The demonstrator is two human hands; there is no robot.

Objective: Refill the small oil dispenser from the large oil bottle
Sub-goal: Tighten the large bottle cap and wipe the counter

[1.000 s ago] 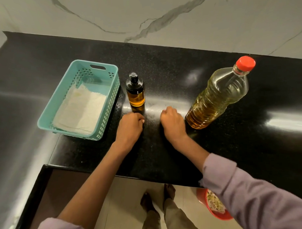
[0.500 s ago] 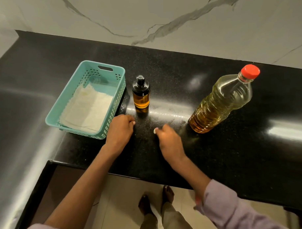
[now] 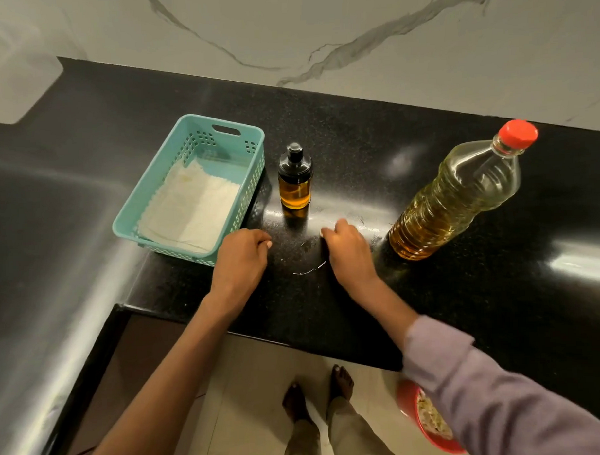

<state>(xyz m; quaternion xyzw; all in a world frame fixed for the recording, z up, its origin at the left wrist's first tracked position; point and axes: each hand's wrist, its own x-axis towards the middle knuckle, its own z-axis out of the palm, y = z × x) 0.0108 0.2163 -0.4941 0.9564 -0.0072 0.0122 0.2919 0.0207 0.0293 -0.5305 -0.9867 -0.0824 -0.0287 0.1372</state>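
Note:
The small oil dispenser (image 3: 295, 180) stands upright on the black counter (image 3: 464, 289), its black pump top on and amber oil in its lower part. To its right stands the large clear oil bottle (image 3: 457, 194) with a red cap (image 3: 518, 134), partly filled with golden oil. My left hand (image 3: 242, 260) rests on the counter in front of the dispenser, fingers curled, holding nothing. My right hand (image 3: 349, 253) rests curled between the dispenser and the large bottle, touching neither.
A teal plastic basket (image 3: 155, 201) with a folded white cloth (image 3: 192, 210) sits left of the dispenser. The marble wall runs behind. The counter's front edge is near my forearms; a red bowl (image 3: 431, 423) is on the floor below.
Both hands drew back slightly from the dispenser and spread apart. The bottles have not moved; the view shifted a little.

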